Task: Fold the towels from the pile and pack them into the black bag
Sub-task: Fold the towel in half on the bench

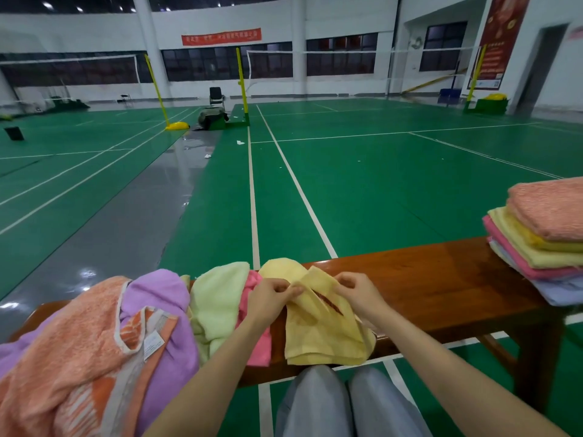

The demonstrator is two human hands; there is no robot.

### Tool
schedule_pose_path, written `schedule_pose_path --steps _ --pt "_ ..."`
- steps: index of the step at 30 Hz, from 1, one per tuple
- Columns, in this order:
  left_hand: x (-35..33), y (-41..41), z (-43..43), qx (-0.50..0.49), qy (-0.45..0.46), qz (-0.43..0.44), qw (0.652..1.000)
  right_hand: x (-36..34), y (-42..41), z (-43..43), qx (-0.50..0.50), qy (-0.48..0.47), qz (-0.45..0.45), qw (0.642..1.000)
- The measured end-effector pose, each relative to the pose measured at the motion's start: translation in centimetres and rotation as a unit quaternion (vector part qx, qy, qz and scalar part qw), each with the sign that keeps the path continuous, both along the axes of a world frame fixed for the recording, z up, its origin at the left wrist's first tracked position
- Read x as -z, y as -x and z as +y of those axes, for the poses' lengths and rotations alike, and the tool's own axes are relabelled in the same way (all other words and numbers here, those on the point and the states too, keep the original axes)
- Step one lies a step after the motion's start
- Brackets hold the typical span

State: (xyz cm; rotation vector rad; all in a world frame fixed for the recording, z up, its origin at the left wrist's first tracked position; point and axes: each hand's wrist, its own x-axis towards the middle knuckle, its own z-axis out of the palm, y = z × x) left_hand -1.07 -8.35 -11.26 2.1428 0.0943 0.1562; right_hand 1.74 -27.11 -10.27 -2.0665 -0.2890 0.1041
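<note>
On a long brown wooden bench [441, 279] the left hand [271, 294] and the right hand [356, 291] each pinch the top edge of a soft pale yellow towel [321, 335], which hangs over the front of the bench. To the left lies a loose pile of unfolded towels [126, 326] in orange, purple, light green and pink. At the right end sits a neat stack of folded towels [542, 238]. Behind is a green badminton court floor [378, 184] with white lines.
</note>
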Motion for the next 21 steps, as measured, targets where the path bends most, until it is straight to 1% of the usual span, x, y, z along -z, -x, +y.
schedule_pose_path --steps 3,6,9,10,13,17,19,21 --pt "-0.8 -0.6 -0.4 0.007 -0.032 -0.031 0.999 -0.9 -0.4 -1.1 -0.016 0.009 0.017 1.000" --pt "-1.6 -0.8 -1.4 0.011 -0.024 -0.072 0.997 -1.0 -0.4 -1.0 -0.015 0.007 0.013 1.000" --pt "-2.0 -0.8 -1.7 0.007 -0.110 -0.150 0.982 -1.2 -0.5 -0.8 0.008 0.004 -0.004 1.000" --pt "-2.1 -0.8 -1.6 0.012 -0.119 -0.175 0.977 -1.4 -0.6 -0.8 0.017 -0.009 -0.006 1.000" --pt "-2.6 -0.7 -1.5 0.032 -0.077 -0.220 0.972 -1.8 -0.8 -0.7 0.026 -0.038 -0.029 0.999" --pt "-3.2 -0.9 -1.6 0.008 -0.075 -0.265 0.961 -2.4 -0.7 -0.4 0.054 -0.085 -0.056 0.993" --pt "-3.2 -1.0 -1.5 0.018 -0.082 -0.271 0.959 -2.5 -0.6 -0.3 0.038 -0.082 -0.056 0.994" --pt "-3.2 -1.1 -1.6 0.057 -0.094 -0.263 0.958 -2.3 -0.3 -0.2 -0.001 -0.065 -0.040 0.997"
